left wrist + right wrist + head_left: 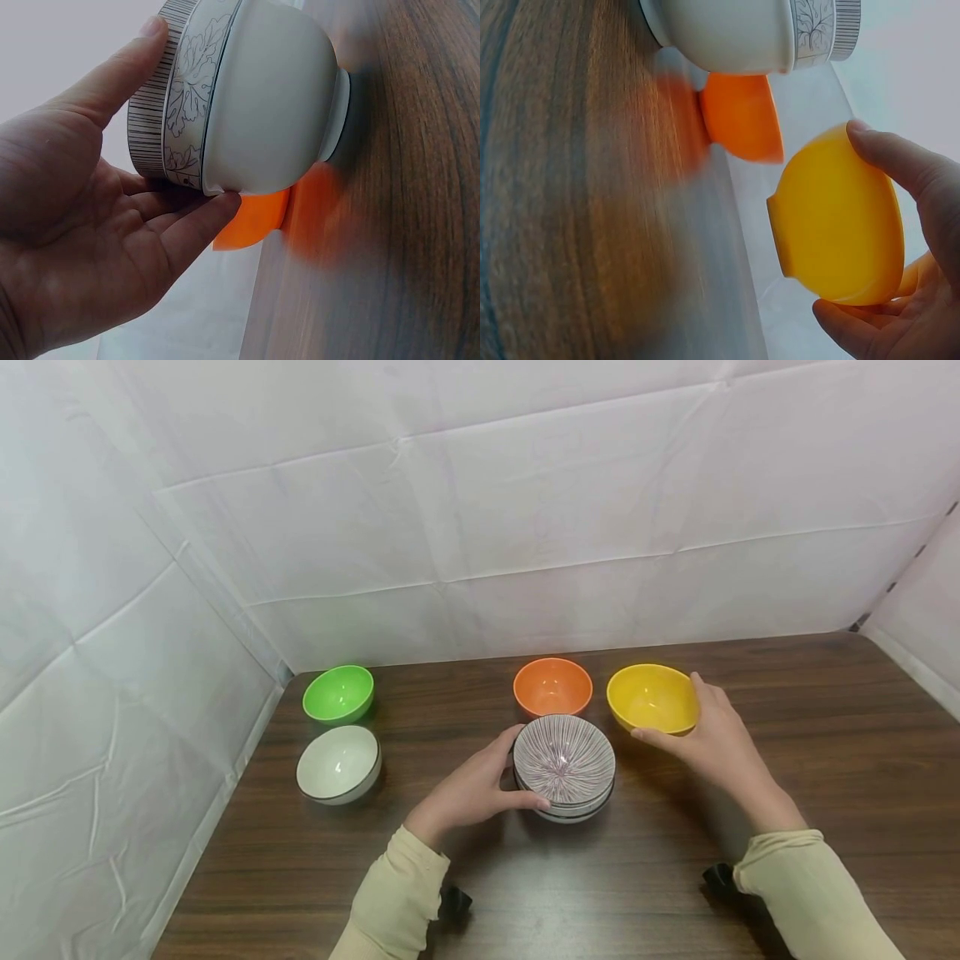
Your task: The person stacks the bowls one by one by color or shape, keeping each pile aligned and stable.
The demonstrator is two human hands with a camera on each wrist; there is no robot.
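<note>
Yellow bowl (651, 697), white bowl streaked purple (564, 758)

No text, label, brand, number or sign can be read in the head view or in either wrist view.

Left grip (474, 787) on bowl stack (564, 764), yellow bowl (651, 700)
</note>
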